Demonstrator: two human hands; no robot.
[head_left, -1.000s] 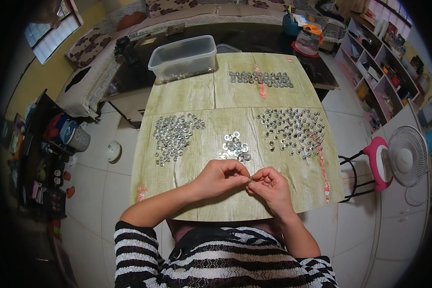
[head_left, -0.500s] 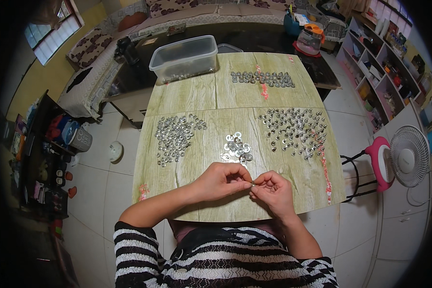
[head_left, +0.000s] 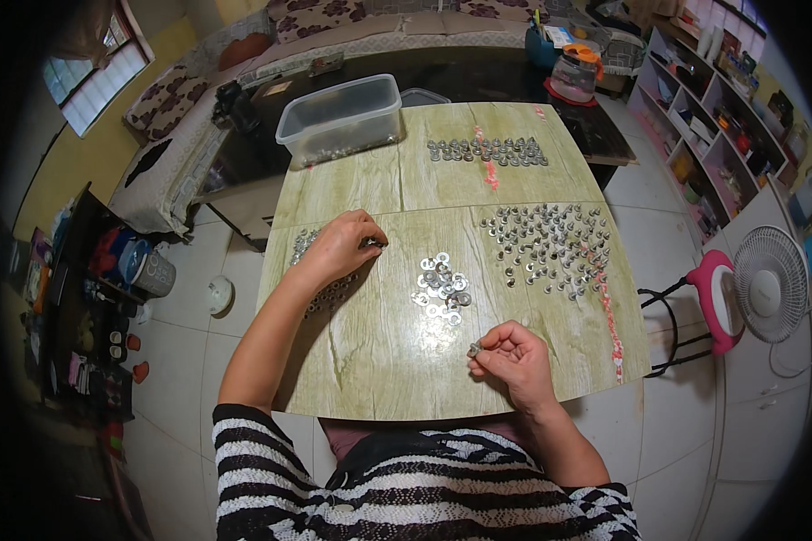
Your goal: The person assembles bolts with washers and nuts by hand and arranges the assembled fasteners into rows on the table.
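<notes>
My left hand (head_left: 341, 247) reaches out over the pile of small metal nuts (head_left: 320, 287) at the left of the table, fingers curled down onto it. My right hand (head_left: 512, 357) stays near the front edge, pinching a small metal bolt piece (head_left: 474, 348) between thumb and fingers. A little heap of flat washers (head_left: 442, 287) lies between the two hands. To the right spreads a wide scatter of bolts (head_left: 546, 248). Whether the left hand has a nut in its fingers is hidden.
A clear plastic tub (head_left: 341, 117) stands at the table's far left corner. A row of assembled metal parts (head_left: 487, 151) lies at the far edge. The wood-pattern table (head_left: 379, 361) has a pink stool (head_left: 715, 298) and a white fan (head_left: 771, 284) to its right.
My left hand left the right hand and moved out to the left onto the pile of nuts. The right hand stayed near the front edge with the small piece.
</notes>
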